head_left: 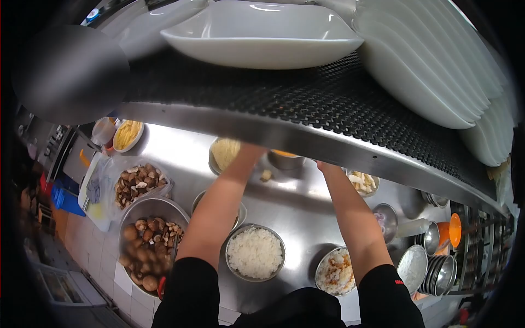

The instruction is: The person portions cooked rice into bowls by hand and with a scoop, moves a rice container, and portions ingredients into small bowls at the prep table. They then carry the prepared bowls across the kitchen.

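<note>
Both my arms reach forward beneath the shelf edge, which hides most of my hands. Only the wrist end of my left hand (pixel 256 150) shows, beside a bowl of pale yellow shreds (pixel 225 153). Just the base of my right hand (pixel 322 164) is visible. Between them stands a metal pot (pixel 286 162) with something orange at its top, partly covered by the shelf. Whether either hand touches it cannot be seen. A small pale chunk (pixel 266 175) lies on the steel table near the pot. My fingers are out of sight, so what they hold is hidden.
The steel shelf (pixel 306 136) carries a white dish (pixel 262 52) and stacked white plates (pixel 421 65). Below are a bowl of white rice (pixel 255 253), rice with brown topping (pixel 334 271), a basin of mushrooms (pixel 147 249), bagged cut mushrooms (pixel 139 183) and stacked metal bowls (pixel 440 275).
</note>
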### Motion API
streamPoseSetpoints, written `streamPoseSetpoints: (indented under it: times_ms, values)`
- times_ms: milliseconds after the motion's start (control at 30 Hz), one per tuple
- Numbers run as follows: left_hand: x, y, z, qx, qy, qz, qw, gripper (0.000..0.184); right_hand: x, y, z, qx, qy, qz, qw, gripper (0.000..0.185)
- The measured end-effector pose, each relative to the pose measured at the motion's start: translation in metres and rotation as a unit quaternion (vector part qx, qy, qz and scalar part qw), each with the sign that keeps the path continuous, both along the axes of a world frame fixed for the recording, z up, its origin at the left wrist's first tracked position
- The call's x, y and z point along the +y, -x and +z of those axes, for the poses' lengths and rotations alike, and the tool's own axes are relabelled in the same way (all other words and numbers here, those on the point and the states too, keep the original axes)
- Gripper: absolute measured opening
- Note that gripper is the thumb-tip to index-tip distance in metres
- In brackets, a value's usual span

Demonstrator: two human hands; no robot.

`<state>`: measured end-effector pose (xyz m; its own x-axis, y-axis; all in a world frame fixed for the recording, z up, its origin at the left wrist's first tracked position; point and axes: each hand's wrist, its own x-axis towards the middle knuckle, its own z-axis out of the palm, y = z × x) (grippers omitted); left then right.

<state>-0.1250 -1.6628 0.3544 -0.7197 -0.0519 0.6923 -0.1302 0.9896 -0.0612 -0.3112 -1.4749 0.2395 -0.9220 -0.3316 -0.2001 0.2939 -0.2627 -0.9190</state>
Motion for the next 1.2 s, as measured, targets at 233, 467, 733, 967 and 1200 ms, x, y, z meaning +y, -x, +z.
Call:
streamPoseSetpoints:
  times_ms: [233,467,733,967,1200]
  values:
    - [0.071,-0.041,-0.098,-0.373,-0.177,0.151,0.898,0.025,-0.056,-0.003,0.01,-0.003,0.019,0.003,1.0,0.014]
    - [0.082,-0.053,-0.101,-0.313,-0.195,0.144,0.918,0.019,-0.105,-0.009,0.02,-0.021,0.011,0.056,0.998,0.013]
    - [0.089,-0.188,0.009,-0.198,-0.421,0.179,0.867,0.033,-0.055,-0.043,0.061,0.0,-0.096,0.175,0.98,0.052]
    - [0.056,-0.264,0.018,-0.322,-0.43,0.269,0.8,0.046,0.039,-0.079,0.106,0.073,-0.135,0.191,0.969,0.054]
    - [0.122,-0.236,0.088,-0.135,-0.447,0.217,0.857,0.052,0.166,-0.169,0.156,0.26,-0.203,0.155,0.931,0.042]
